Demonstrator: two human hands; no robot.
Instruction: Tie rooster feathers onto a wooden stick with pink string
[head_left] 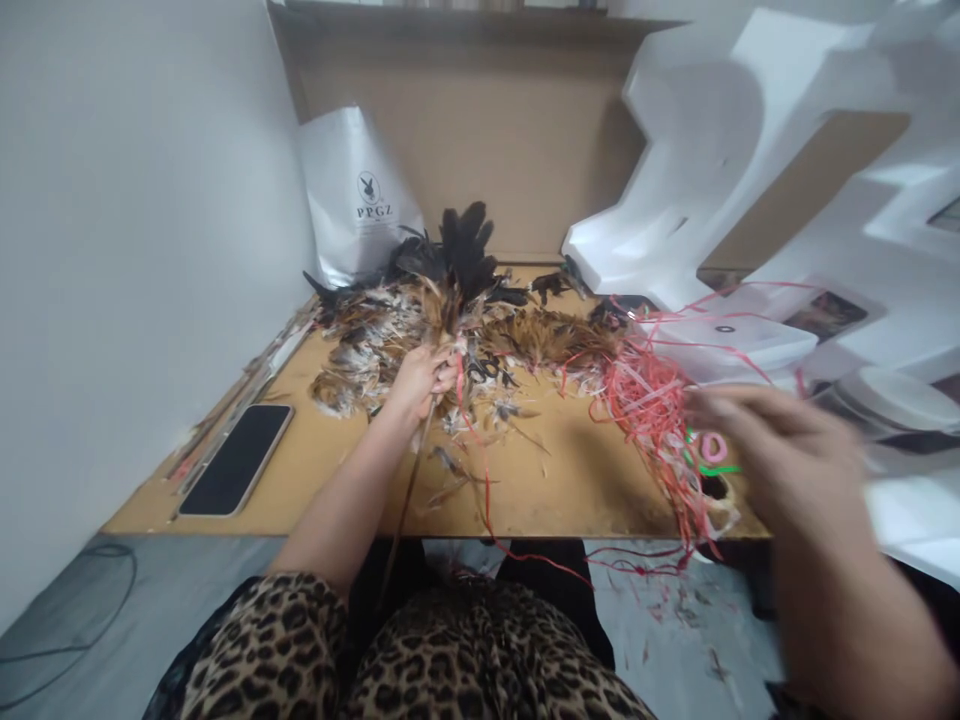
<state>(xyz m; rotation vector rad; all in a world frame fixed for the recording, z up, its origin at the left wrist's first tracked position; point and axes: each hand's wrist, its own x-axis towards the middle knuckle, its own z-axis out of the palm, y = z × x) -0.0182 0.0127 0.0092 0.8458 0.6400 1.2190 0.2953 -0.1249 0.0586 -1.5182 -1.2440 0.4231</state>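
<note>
My left hand (431,380) is closed around the base of a feather duster (463,260), a bunch of black and brown feathers on a thin stick (405,495). The feathers point up and away from me, while the stick runs down past the table edge. From beside my fingers a red plastic strand (486,465) hangs down and trails right, below the edge. My right hand (787,450) is raised at the right, smeared by motion, just beside a tangled heap of pinkish-red strands (645,385). Whether it holds anything is not clear.
Loose feathers (360,340) and brown feather bunches (555,335) cover the table's back. Black-handled scissors (487,370) lie among them. A phone (236,460) rests at left, a white bag (356,200) behind. White foam pieces (675,180) and a pink ring (712,446) are at right.
</note>
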